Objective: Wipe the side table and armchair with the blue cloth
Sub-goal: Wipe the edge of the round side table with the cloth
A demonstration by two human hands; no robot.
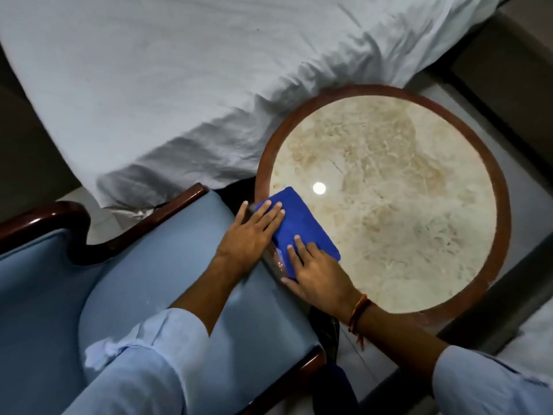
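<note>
A folded blue cloth (305, 227) lies on the near-left edge of the round side table (496, 163), which has a beige marble top and a brown wooden rim. My left hand (250, 233) presses flat on the cloth's left end, fingers spread. Pressed on the cloth's near end is my right hand (318, 272), with a red thread band on its wrist. The armchair (167, 256), light blue upholstery with a dark glossy wood frame, stands to the left, touching the table; both forearms cross above its seat.
A bed with a rumpled white sheet (179, 85) fills the top and left, its corner hanging down beside the table and chair. A dark strip of furniture (502, 70) runs along the right. Pale floor (517, 223) shows around the table.
</note>
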